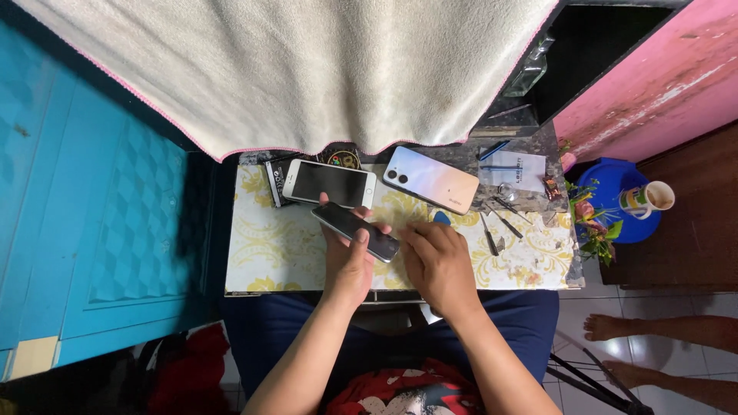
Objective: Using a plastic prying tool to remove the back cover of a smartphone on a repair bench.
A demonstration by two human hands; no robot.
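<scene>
- Head view: my left hand (347, 257) grips a slim dark smartphone (356, 231) firmly, tilted above the yellow-patterned table (265, 253).
- My right hand (435, 260), at three o'clock, curls against its end, holding nothing.
- I judge inspection underway; next needs a steady pry.

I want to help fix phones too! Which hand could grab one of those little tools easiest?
Probably the right hand. It rests open on the table, holding nothing, and the small tools lie just on its side. The left hand is busy gripping the dark phone.
</scene>
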